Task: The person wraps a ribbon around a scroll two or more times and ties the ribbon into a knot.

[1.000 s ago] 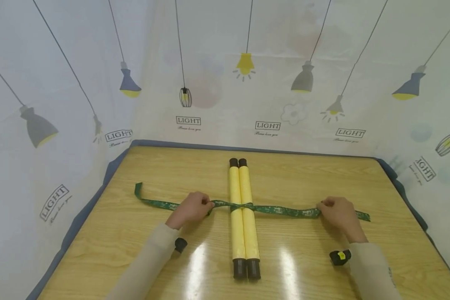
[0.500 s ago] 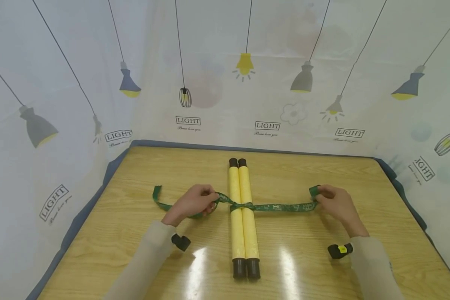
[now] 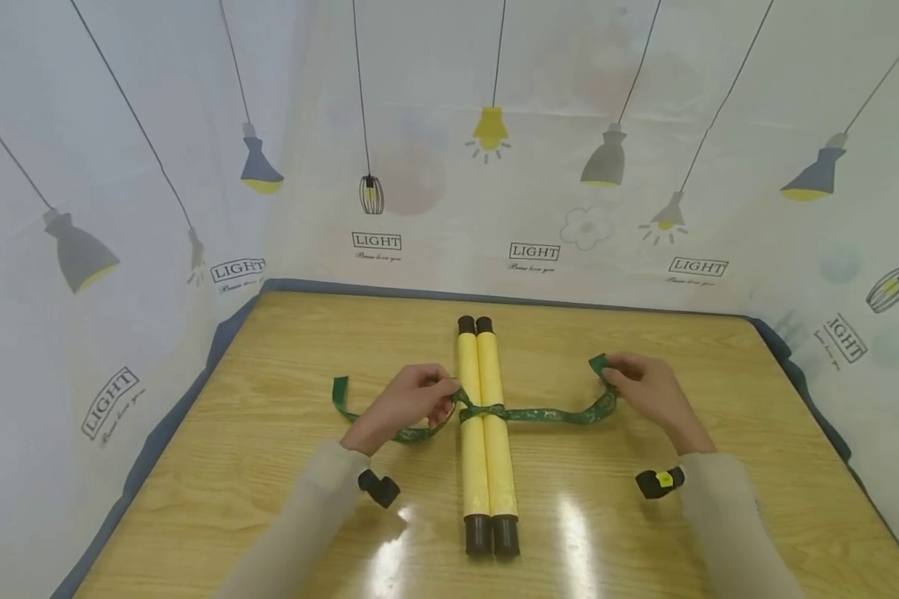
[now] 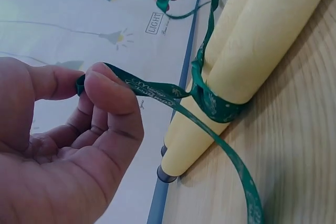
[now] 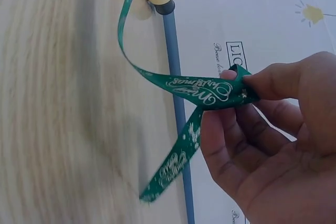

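Two yellow tubes [image 3: 475,466] with dark end caps lie side by side on the table. Around their middle runs a green ribbon [image 3: 547,415] with silvery "Merry Christmas" print, crossed or knotted on top. My left hand [image 3: 412,395], just left of the tubes, pinches one side of the ribbon between thumb and forefinger; its loose tail curls out to the left. Farther off to the right, my right hand [image 3: 648,387] pinches the other side near its end, raised above the table. In the right wrist view the ribbon [image 5: 205,90] folds between the fingertips, with a short tail hanging down.
The wood-grain table [image 3: 307,516] has a blue-grey strip [image 3: 367,289] along its back edge. White sheeting [image 3: 449,241] printed with hanging lamps encloses the back and both sides. Each wrist wears a small black camera [image 3: 379,488].
Both hands have moved inward and slightly up, the left one close to the tubes. The ribbon's right side has slackened into a curve, and its left tail has been drawn nearer.
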`<control>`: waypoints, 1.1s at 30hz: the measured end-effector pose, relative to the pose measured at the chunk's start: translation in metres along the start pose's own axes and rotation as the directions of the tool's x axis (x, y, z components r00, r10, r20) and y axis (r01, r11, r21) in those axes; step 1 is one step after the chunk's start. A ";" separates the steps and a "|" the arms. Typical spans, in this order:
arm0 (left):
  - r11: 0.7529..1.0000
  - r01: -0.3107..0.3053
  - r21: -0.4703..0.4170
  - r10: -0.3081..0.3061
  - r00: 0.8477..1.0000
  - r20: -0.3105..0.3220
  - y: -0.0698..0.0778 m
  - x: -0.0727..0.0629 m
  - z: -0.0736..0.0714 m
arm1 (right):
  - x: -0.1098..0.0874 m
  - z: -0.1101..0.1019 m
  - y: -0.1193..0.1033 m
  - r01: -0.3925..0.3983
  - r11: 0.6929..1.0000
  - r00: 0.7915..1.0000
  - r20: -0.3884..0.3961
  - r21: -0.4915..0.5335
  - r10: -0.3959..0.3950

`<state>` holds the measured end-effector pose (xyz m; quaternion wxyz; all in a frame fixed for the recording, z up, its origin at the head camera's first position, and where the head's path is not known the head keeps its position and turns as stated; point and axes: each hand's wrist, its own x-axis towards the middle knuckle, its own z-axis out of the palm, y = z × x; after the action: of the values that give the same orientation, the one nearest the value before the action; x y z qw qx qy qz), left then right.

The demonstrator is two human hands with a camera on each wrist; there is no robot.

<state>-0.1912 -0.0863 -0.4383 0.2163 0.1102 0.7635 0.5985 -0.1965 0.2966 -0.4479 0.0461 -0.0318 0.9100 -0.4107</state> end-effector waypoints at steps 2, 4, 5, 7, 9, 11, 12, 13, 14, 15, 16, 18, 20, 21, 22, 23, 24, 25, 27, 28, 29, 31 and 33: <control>1.000 -0.002 -0.005 0.002 1.000 0.012 0.000 0.001 0.002 | 0.003 0.001 -0.004 0.019 1.000 1.000 0.008 -0.007 -0.019; 1.000 -0.001 -0.010 0.001 1.000 0.021 0.001 0.003 0.003 | 0.006 0.002 -0.008 0.039 0.999 0.999 0.017 -0.009 -0.039; 1.000 0.001 -0.013 -0.001 1.000 0.024 0.001 0.003 0.004 | 0.008 0.003 -0.009 0.047 0.999 0.999 0.022 -0.016 -0.047; 1.000 0.002 -0.022 -0.002 0.999 0.033 0.001 0.004 0.004 | 0.012 0.005 -0.012 0.057 0.998 0.998 0.030 -0.021 -0.056; 0.999 0.005 -0.040 -0.004 0.999 0.042 0.002 0.005 0.004 | 0.015 0.007 -0.016 0.074 0.997 0.996 0.041 -0.024 -0.073; 0.998 0.006 -0.060 -0.003 0.999 0.050 0.002 0.005 0.004 | 0.019 0.009 -0.019 0.088 0.996 0.995 0.052 -0.030 -0.086; 0.998 0.005 -0.069 -0.001 0.999 0.054 0.002 0.006 0.004 | 0.021 0.011 -0.020 0.098 0.995 0.994 0.058 -0.030 -0.096; 0.997 0.006 -0.078 -0.002 0.998 0.055 0.002 0.006 0.004 | 0.023 0.013 -0.022 0.106 0.994 0.992 0.065 -0.026 -0.104; 0.996 0.006 -0.086 -0.002 0.998 0.055 0.002 0.006 0.004 | 0.025 0.015 -0.024 0.113 0.993 0.991 0.072 -0.018 -0.112; 0.996 0.008 -0.089 -0.003 0.999 0.054 0.002 0.006 0.004 | 0.028 0.017 -0.026 0.121 0.993 0.990 0.081 -0.015 -0.119; 0.996 0.006 -0.092 -0.001 0.999 0.053 0.003 0.006 0.004 | 0.030 0.019 -0.028 0.134 0.991 0.987 0.087 -0.018 -0.132; 0.995 0.004 -0.099 0.001 0.999 0.050 0.003 0.007 0.004 | 0.033 0.023 -0.032 0.161 0.987 0.983 0.098 -0.018 -0.158; 0.994 0.004 -0.111 0.001 0.999 0.048 0.003 0.007 0.005 | 0.036 0.027 -0.036 0.179 0.984 0.979 0.105 -0.020 -0.176; 0.993 0.005 -0.117 0.001 0.999 0.047 0.003 0.007 0.006 | 0.038 0.029 -0.037 0.192 0.981 0.976 0.108 -0.027 -0.188; 0.993 0.005 -0.122 0.001 0.999 0.047 0.003 0.008 0.006 | 0.039 0.031 -0.039 0.200 0.979 0.974 0.112 -0.028 -0.195; 0.992 0.006 -0.128 -0.001 0.999 0.045 0.003 0.008 0.006 | 0.041 0.033 -0.040 0.206 0.978 0.972 0.117 -0.025 -0.202; 0.991 0.008 -0.132 -0.002 0.999 0.043 0.004 0.008 0.007 | 0.043 0.036 -0.042 0.213 0.977 0.971 0.121 -0.025 -0.208; 0.991 0.008 -0.136 -0.003 0.999 0.040 0.004 0.008 0.007 | 0.045 0.038 -0.044 0.216 0.976 0.969 0.125 -0.023 -0.212; 0.990 0.009 -0.141 -0.004 0.999 0.036 0.004 0.008 0.007 | 0.048 0.043 -0.048 0.234 0.972 0.964 0.134 -0.026 -0.229; 0.990 0.007 -0.142 -0.002 0.999 0.035 0.004 0.008 0.007 | 0.050 0.046 -0.051 0.245 0.969 0.961 0.141 -0.026 -0.239; 0.989 0.008 -0.145 -0.003 0.999 0.034 0.004 0.008 0.008 | 0.052 0.048 -0.053 0.256 0.966 0.957 0.149 -0.029 -0.249; 0.989 0.012 -0.150 -0.007 0.999 0.035 0.005 0.008 0.008 | 0.055 0.052 -0.059 0.277 0.960 0.950 0.162 -0.036 -0.268; 0.988 0.018 -0.156 -0.012 0.999 0.038 0.005 0.009 0.008 | 0.058 0.056 -0.065 0.297 0.954 0.942 0.177 -0.036 -0.286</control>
<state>-0.1959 -0.0739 -0.4372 0.2430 0.0983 0.7108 0.6527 -0.2471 0.2064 -0.4396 0.0611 -0.2024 0.9004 -0.3802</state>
